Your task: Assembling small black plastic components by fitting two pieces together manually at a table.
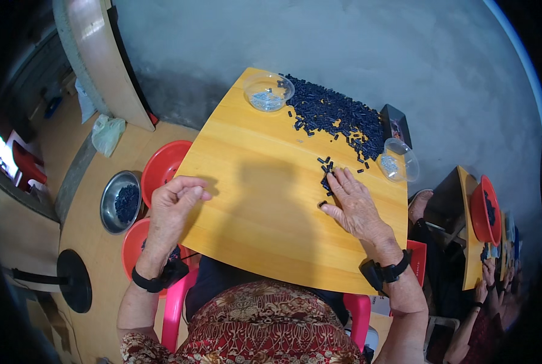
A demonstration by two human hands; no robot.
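Observation:
My left hand hovers over the table's left edge, its fingers curled in toward the thumb; whatever they may hold is too small to see. My right hand lies flat on the right part of the yellow wooden table, fingers spread and open. Its fingertips touch a small group of short black cylindrical pieces, and one more piece is by the thumb. Farther back spreads a big heap of the same black pieces. Clear plastic bowls with small silvery parts flank the heap, a left bowl and a right bowl.
A black box stands at the table's back right corner. Left of the table are red basins and a metal bowl of black pieces. A pink chair is under me. Another person's hands work at a table on the far right.

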